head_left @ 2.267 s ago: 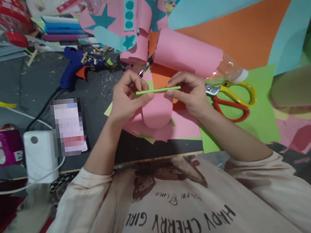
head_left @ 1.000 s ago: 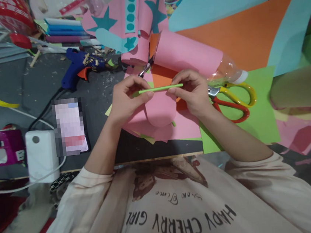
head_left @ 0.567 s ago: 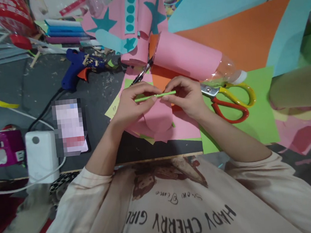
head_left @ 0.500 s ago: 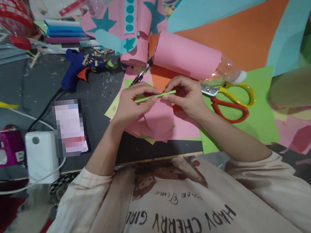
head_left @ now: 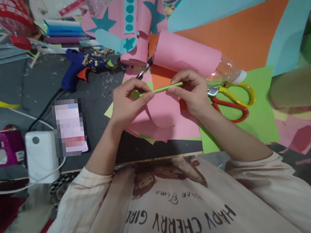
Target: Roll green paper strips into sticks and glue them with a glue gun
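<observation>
A thin green paper roll stretches between my two hands over the pink paper pieces. My left hand is closed, pinching its left part between thumb and fingers. With a thumb-and-finger pinch my right hand grips the other end, whose tip pokes out past the fingers. Just right of that hand lie scissors with one yellow and one red handle, their blades partly hidden. Beyond both hands rests a clear plastic bottle wrapped in pink paper. A dark pen points toward the bottle's wrapped end.
To the left are a blue glue gun, a phone, a white power bank and cables. Orange paper and light blue paper cover the back right. Green paper lies under the scissors, near a brown cylinder.
My hands have spread slightly apart and risen a little away from my body. More of the green roll shows between them, and it tilts up more to the right.
</observation>
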Demonstrator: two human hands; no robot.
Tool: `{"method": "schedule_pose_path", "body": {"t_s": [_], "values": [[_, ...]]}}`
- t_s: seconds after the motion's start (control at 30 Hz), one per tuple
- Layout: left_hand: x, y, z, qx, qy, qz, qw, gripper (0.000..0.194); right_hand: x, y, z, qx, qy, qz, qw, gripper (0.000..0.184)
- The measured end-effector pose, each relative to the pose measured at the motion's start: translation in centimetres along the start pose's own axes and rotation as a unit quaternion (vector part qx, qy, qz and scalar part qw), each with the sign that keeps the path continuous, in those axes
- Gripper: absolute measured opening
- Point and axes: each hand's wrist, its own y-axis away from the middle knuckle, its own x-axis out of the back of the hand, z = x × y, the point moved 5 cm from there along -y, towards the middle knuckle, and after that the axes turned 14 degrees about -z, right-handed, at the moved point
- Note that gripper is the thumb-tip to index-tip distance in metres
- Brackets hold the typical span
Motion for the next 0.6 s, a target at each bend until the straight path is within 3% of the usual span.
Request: {"method": "schedule_pose_path", "body": {"t_s": [0.17,0.27,0.43,0.6], "values": [[1.6,-0.2,-0.4,-0.051,0.057,0.093,0.993,0.025,0.5,-0.3,0.7,0.000,-0.032,0.011,0.999,0.038],[2.3,-0.2,-0.6,-0.033,0.055,0.154,0.986,0.028,0.3,-0.3,0.6,0.007,-0.053,0.005,0.999,0.035],[2.2,-0.2,-0.7,0.036,0.002,0.148,0.988,0.033,0.3,-0.4,0.5,0.008,-0.065,0.000,0.998,0.035],[2.3,-0.3,-0.5,0.030,0.022,0.167,0.985,0.036,0.1,-0.2,0.6,-0.022,-0.031,-0.032,0.999,0.037]]}}
